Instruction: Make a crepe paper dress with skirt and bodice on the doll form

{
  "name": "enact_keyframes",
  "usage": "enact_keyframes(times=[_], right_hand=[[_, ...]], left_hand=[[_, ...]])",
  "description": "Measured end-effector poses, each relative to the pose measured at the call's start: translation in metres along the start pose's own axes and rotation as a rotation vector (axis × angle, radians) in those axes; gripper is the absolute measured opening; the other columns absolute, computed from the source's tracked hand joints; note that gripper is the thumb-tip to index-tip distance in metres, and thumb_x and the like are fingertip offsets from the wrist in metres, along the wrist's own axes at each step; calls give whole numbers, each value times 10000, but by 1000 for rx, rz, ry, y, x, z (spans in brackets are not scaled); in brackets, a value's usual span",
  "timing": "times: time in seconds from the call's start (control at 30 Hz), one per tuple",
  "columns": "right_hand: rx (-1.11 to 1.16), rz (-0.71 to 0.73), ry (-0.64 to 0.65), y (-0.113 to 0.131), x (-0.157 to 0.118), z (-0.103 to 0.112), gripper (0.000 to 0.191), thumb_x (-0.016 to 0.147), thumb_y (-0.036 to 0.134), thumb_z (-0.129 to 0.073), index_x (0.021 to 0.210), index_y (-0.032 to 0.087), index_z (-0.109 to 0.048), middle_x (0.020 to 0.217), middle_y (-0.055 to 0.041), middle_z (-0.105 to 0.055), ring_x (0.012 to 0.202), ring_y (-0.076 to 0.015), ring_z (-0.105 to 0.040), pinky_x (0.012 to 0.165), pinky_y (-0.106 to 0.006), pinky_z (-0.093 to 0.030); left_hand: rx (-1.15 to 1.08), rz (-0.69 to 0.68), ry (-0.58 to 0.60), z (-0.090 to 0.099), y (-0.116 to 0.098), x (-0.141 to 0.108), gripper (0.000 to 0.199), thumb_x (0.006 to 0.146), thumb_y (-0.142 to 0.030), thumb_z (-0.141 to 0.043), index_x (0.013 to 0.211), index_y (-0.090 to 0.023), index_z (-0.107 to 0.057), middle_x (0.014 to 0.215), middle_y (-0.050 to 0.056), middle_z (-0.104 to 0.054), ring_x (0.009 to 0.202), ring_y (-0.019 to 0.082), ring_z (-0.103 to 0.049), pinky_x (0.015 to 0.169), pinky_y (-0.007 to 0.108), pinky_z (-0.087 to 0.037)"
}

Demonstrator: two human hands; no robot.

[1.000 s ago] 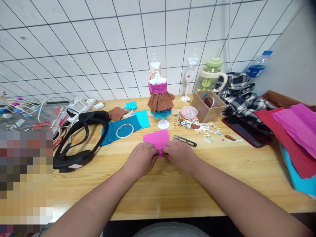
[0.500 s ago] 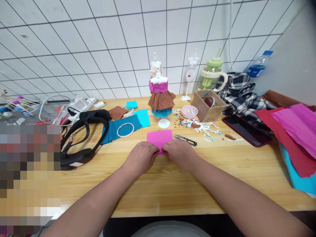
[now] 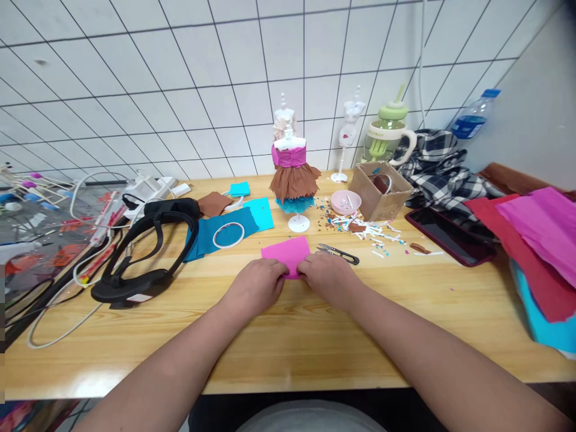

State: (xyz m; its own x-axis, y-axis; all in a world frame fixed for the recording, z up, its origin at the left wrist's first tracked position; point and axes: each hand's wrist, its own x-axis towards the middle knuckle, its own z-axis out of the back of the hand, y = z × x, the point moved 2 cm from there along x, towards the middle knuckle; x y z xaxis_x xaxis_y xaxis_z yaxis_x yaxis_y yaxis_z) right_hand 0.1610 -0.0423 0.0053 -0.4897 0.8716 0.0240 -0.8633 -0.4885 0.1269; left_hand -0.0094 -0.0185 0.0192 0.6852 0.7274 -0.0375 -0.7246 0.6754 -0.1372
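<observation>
A pink paper piece (image 3: 288,251) lies on the wooden table in front of me, slightly tilted. My left hand (image 3: 263,281) grips its near edge at the left, fingers closed on it. At the right of the same edge, my right hand (image 3: 324,275) has its fingers closed on the paper too. Black thread snips (image 3: 344,255) rest just beyond my right hand. Behind the paper stands a small mannequin (image 3: 294,174) in a pink top with a brown and blue skirt.
Left are blue paper (image 3: 234,225), a roll of white tape (image 3: 228,236) and a black headset strap (image 3: 155,282). Scraps, a pink bowl (image 3: 345,203), a cardboard box (image 3: 382,204), a phone (image 3: 450,235) and coloured sheets (image 3: 535,258) are at the right.
The pink paper has turned a little, its far left corner shifting left and down. Both hands still hold its near edge. The pixelated patch at the left has nearly gone.
</observation>
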Motion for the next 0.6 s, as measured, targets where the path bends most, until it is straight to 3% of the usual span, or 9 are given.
enact_keyframes(times=[0.27, 0.43, 0.6], right_hand=[[-5, 35, -10, 1, 0, 3, 159, 930, 184, -487, 921, 200, -645, 885, -49, -666, 859, -205, -585, 719, -310, -362], [-5, 19, -14, 0, 1, 1, 171, 939, 200, -476, 918, 189, -646, 896, -58, -672, 867, -204, -589, 727, -310, -368], [-20, 50, -27, 1, 1, 2, 190, 929, 181, -482, 863, 192, -660, 901, -66, -655, 888, -216, -570, 772, -323, -373]], left_hand=[[0, -6, 16, 3, -1, 0, 238, 896, -174, -471, 886, -209, -706, 882, 64, -692, 849, 209, -646, 732, 310, -466], [-7, 38, 21, 1, 1, 0, 239, 913, -200, -464, 953, -217, -700, 879, 62, -701, 860, 216, -651, 729, 316, -468], [35, -33, -3, 4, -1, 1, 238, 902, -198, -482, 899, -203, -720, 903, 77, -676, 897, 220, -617, 784, 329, -467]])
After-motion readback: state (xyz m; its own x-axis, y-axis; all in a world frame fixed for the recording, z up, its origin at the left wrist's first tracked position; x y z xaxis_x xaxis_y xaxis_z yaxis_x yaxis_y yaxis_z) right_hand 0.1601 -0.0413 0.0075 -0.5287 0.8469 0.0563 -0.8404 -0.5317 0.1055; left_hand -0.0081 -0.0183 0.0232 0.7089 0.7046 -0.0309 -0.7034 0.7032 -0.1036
